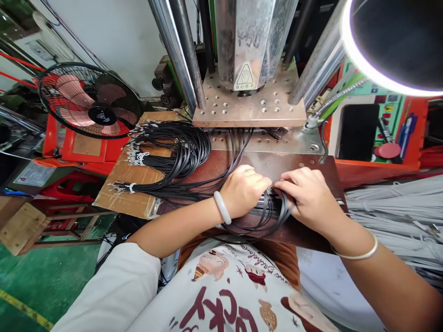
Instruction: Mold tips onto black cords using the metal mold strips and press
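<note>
A tall press machine (249, 60) with steel columns rises over a perforated metal plate (249, 108), and everything else sits relative to that plate. Below the plate and toward the person lies the dark brown desk (311, 168). To the left of the plate, a sheet of cardboard (114, 196) carries bundles of black cables (166, 159), looped and tied with white ties. Farther left of the plate stands a black caged fan (89, 99). To the right of the plate, past the desk edge, grey cables (398, 212) lie in a heap. Straight below the plate, on the desk, black cable strands (273, 212) curve in a loop under both hands. The left hand (244, 189), a pale bangle at its wrist, is curled with fingertips pinching the strands. The right hand (309, 196) touches it, fingers bent and pressed onto the same strands.
</note>
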{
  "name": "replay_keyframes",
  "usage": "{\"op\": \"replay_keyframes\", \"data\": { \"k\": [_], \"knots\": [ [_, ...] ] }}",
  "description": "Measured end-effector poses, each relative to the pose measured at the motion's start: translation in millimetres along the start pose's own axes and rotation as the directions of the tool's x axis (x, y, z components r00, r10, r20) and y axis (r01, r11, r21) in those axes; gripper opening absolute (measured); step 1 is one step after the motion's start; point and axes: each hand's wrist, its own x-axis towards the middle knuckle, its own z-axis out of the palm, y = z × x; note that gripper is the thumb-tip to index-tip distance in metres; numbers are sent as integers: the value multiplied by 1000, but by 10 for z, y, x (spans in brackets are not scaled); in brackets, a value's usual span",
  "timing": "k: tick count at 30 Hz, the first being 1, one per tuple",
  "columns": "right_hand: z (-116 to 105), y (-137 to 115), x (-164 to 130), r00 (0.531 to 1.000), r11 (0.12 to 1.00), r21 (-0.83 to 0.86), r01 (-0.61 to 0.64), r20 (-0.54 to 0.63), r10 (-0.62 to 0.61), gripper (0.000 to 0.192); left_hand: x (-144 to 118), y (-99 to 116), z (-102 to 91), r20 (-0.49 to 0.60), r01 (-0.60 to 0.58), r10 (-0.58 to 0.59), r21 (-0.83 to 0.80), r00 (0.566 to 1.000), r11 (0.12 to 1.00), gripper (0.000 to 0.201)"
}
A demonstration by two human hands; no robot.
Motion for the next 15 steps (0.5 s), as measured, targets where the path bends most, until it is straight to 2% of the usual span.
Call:
{"op": "replay_keyframes", "data": {
  "k": [3,6,8,10,13,15],
  "knots": [
    [-14,-72,-8,997,989,-127,73,7,-73,19,12,75,-26,3,-66,66,80,998,995,33],
    [4,-105,-33,996,985,-146,89,0,-90,20,-9,82,-7,-10,-81,81,60,997,995,31],
    [21,-84,-55,998,997,-61,51,-19,-53,18,-25,52,10,-27,-60,61,42,998,997,31],
    [25,-47,-76,995,997,80,-24,-93,31,15,-31,28,14,-47,-46,48,41,998,998,31],
    [-1,-2,-94,952,956,272,-111,-248,181,11,-23,63,-2,-70,-77,84,98,994,992,33],
    [-24,15,-95,940,932,334,-138,-251,229,11,-17,128,-13,-81,-112,126,164,989,980,33]
  ]
}}
